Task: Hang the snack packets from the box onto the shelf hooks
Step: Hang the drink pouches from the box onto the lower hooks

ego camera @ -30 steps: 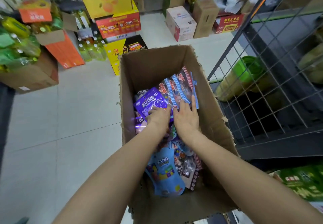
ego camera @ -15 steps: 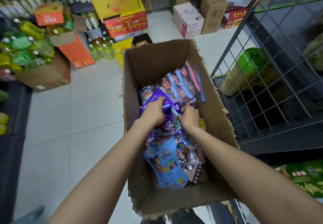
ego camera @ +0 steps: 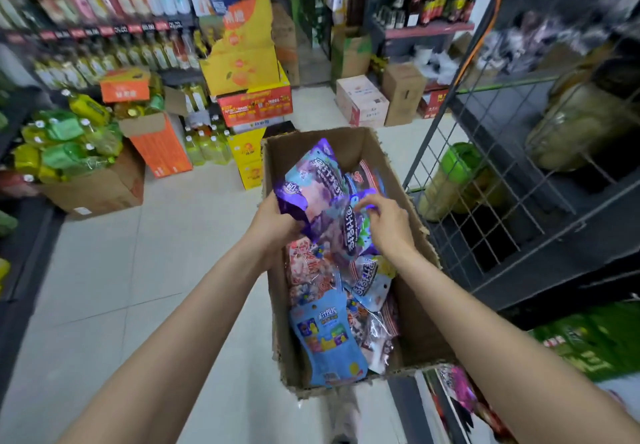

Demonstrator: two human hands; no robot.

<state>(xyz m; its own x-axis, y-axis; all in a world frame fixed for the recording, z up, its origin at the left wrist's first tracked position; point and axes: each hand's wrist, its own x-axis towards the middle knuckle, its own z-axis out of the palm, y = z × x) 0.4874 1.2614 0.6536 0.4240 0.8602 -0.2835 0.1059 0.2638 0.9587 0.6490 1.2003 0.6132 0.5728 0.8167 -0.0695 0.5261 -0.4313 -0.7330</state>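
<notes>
As gripped: two hands (ego camera: pixel 277 225), purple packets (ego camera: pixel 318 194).

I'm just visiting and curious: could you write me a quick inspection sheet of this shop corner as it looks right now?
Surface: pale tiled floor; the cardboard box sits open on it.
Job's things: purple snack packets lifted above the box; blue packet and other packets lie inside.
Clutter: orange cartons, yellow display box, green bottles, sealed cartons.
Hands: left hand grips the purple packets' edge; right hand pinches them from the other side.
Cables: nothing seen.
Surroundings: wire rack to the right, drink shelves behind; shelf hooks not discernible.
</notes>
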